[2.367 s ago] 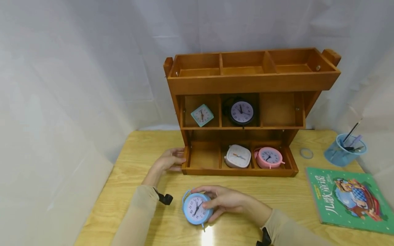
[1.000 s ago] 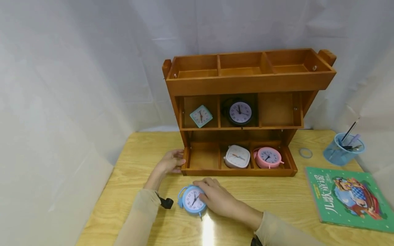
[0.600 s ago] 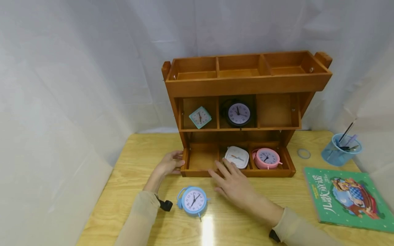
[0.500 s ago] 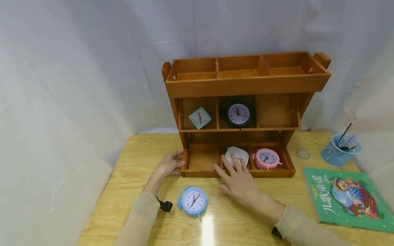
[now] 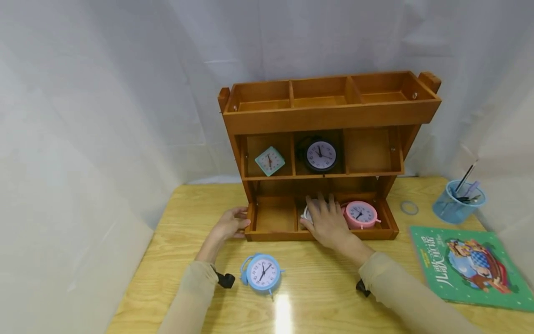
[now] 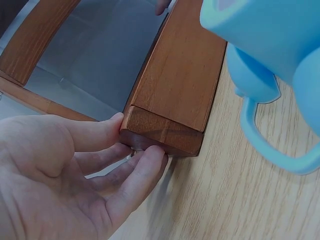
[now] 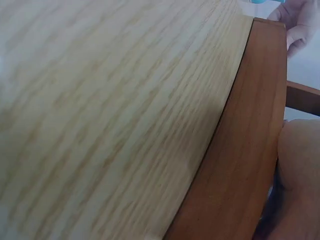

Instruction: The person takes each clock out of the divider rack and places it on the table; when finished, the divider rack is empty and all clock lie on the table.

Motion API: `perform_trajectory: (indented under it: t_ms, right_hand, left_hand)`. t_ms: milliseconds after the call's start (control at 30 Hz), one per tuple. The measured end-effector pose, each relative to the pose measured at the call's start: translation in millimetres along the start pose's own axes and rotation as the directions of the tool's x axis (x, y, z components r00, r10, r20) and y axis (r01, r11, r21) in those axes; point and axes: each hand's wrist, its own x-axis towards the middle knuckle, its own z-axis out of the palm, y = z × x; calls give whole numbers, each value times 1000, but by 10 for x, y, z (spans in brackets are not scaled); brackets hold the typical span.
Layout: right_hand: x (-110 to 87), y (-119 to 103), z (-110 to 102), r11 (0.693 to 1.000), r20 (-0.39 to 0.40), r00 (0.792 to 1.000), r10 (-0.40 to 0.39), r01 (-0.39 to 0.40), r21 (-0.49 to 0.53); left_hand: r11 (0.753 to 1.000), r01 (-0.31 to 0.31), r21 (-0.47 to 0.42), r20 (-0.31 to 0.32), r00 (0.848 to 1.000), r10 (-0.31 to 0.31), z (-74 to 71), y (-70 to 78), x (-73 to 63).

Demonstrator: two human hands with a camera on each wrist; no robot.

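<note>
With our left grip (image 5: 228, 224) we are pinching the brown wooden shelf (image 5: 333, 117) at its lower-left corner, ideally bracing lightly; our right grip (image 5: 328, 224), its hold impossible to tell, is covering the white rounded-square clock (image 5: 308, 214) in the bottom middle compartment (image 5: 307, 235).

the right hand (image 5: 330, 224) partly covers the white clock (image 5: 307, 215) as the left hand (image 5: 227, 224) grips the wooden rack (image 5: 329, 117).

Five clocks (image 5: 263, 272), two hands (image 5: 228, 225), one shelf (image 5: 325, 114)
</note>
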Motion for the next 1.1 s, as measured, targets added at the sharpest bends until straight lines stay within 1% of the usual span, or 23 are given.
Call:
perform_trajectory:
  t_ms: [133, 300, 367, 600, 733, 933, 1033, 1100]
  right_hand:
    - [2, -26, -20, 1000, 7, 1000, 8, -8, -27]
    - [19, -75, -29, 996, -23, 1000, 0, -2, -85]
    - [31, -100, -42, 996, -28, 1000, -5, 2, -91]
    - [63, -145, -54, 996, 24, 1000, 11, -9, -86]
    - [105, -126, -50, 998, 47, 998, 31, -28, -58]
    - [159, -97, -92, 996, 113, 991, 75, -70, -46]
    - [170, -83, -102, 996, 118, 990, 81, -76, -45]
    - [180, -73, -91, 996, 108, 991, 82, -79, -32]
  left_hand:
    - [1000, 1, -3, -2, 1000, -1, 4, -10, 1]
    - [1000, -5, 2, 4, 1000, 5, -2, 0, -13]
    - [1000, -4, 2, 4, 1000, 4, -1, -2, -15]
    - [1000, 3, -12, -12, 1000, -3, 20, 8, -24]
    - [1000, 0, -9, -16, 1000, 0, 19, -1, -18]
    - [1000, -2, -19, -12, 1000, 1, 12, -36, 1]
    - [1000, -1, -24, -12, 1000, 0, 11, -35, 3]
    - [1000, -2, -23, -12, 1000, 2, 14, -31, 0]
